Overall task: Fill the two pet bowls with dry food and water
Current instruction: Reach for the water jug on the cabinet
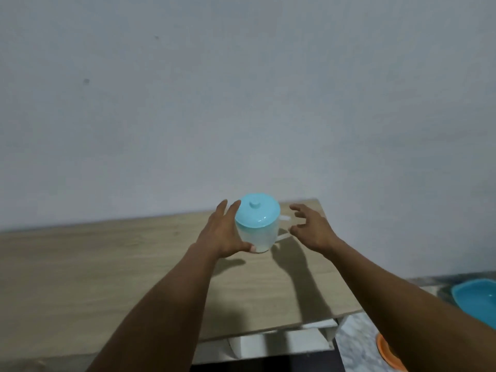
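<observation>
Both hands reach for a lidded jug at frame centre.

The left hand [225, 233], fingers spread, touches the translucent jug [257, 226] on the wooden table [80, 264]; the right hand [311, 229] hovers open, empty, beside its handle. Blue bowl [477, 299] and orange bowl [387, 353] sit lower right.

Not much to report on the person, honestly. Both forearms are bare from the bottom of the frame up, no sleeves showing anywhere. The left hand [222, 232] and right hand [312, 228] have no gloves, and I can't spot any rings, watch or wristband. One thumbnail on the left hand looks short and pale. It's all a bit blurry though.
</observation>
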The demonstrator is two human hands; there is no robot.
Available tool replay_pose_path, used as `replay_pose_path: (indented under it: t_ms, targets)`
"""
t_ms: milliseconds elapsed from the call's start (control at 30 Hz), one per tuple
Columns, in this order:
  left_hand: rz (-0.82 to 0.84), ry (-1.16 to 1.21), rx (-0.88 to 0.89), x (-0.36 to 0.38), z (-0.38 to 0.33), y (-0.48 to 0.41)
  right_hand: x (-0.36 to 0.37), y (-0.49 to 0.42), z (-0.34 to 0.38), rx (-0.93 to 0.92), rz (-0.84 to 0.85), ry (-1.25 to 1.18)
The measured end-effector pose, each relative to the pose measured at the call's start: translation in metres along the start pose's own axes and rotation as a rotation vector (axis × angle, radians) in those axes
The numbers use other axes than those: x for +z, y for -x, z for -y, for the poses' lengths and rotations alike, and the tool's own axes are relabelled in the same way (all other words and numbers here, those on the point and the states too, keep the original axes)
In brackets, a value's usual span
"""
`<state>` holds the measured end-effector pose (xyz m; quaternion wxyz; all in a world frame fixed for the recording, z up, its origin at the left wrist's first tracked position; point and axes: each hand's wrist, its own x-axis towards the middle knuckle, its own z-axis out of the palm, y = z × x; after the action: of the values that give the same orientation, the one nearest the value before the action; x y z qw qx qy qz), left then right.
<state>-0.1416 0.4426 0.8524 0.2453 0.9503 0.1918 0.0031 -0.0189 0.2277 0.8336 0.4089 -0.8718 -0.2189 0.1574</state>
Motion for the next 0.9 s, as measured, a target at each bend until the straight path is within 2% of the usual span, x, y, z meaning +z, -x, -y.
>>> replay_pose_path:
  t_ms: [100, 267, 900]
  targets:
    - [0.037, 0.002, 0.071, 0.005, 0.016, -0.032, 0.011, -0.028, -0.007, -0.034, 0.039, 0.026]
    - [-0.028, 0.102, 0.229, 0.004, 0.024, -0.058, 0.017, -0.053, -0.013, -0.070, -0.071, 0.039]
    - [-0.058, 0.041, 0.234, -0.021, 0.025, -0.128, 0.015, -0.139, -0.001, -0.043, -0.100, -0.032]
